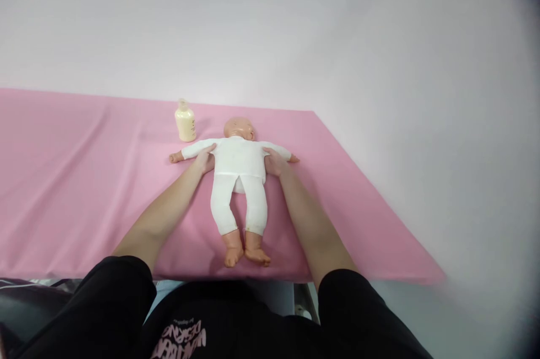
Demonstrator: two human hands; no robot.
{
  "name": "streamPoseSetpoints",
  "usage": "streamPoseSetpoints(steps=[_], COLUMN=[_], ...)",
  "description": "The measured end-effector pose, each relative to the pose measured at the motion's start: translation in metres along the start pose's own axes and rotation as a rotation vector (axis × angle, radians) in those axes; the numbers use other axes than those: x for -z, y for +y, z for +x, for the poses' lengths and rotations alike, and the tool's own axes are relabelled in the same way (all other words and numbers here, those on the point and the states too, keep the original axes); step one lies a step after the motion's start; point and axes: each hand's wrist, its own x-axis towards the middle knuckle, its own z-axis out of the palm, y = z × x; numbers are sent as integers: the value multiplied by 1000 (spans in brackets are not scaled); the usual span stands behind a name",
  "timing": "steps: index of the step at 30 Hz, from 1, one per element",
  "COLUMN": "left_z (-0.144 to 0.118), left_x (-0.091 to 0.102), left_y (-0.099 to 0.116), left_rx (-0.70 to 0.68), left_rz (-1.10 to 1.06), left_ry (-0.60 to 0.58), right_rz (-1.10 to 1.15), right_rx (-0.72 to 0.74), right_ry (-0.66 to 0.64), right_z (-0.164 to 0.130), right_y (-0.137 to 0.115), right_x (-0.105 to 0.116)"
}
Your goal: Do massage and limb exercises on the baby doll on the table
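Observation:
A baby doll [238, 165] in a white long-sleeved suit lies on its back on a pink sheet [84, 179], arms spread, bare feet toward me. My left hand [205, 159] is tucked under the doll's arm against its left side. My right hand [274, 162] presses the opposite side under the other arm. Both hands grip the doll's torso. A small cream-coloured bottle [185, 121] stands upright just beyond the doll's outstretched arm, left of its head.
The pink sheet covers a table that reaches to a pale wall [379, 66] behind and on the right. Its right edge runs diagonally toward me. My black sleeves fill the bottom of the view.

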Motion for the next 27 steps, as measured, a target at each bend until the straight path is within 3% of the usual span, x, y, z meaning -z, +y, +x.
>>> streamPoseSetpoints(steps=[6, 8, 10, 11, 12, 13, 15, 16, 18, 20, 23, 25, 27], left_z=[-11, -17, -20, -20, -18, -15, -7, -2, 8, 16, 23, 28, 33], left_x=[36, 51, 63, 67, 69, 69, 69, 70, 72, 78, 88, 87, 71], left_y=[6, 18, 38, 50, 64, 78, 107, 120, 141, 155, 162, 159, 147], left_rx=[170, 296, 400, 327, 143, -50, -282, -483, -731, -721, -587, -602, -697], left_rz=[96, 273, 524, 635, 733, 828, 896, 1014, 1288, 1495, 1641, 1629, 1510], left_ry=[10, -33, -72, -20, 143, 336, 503, 627, 682, 586, 438, 454, 519], right_rz=[75, -32, -178, -242, -289, -322, -397, -469, -705, -883, -960, -920, -784], right_rx=[-254, -332, -300, -211, -80, 108, 496, 648, 813, 800, 767, 766, 780], right_ry=[-292, -284, -154, -47, 79, 187, 330, 313, 137, 18, -41, -54, -21], right_z=[-17, -17, -13, -10, -8, -5, -3, -3, -5, -8, -10, -10, -9], right_y=[0, -4, -12, -16, -20, -23, -29, -30, -30, -27, -20, -17, -18], right_x=[36, 47, 47, 41, 31, 17, -18, -37, -70, -93, -105, -103, -100])
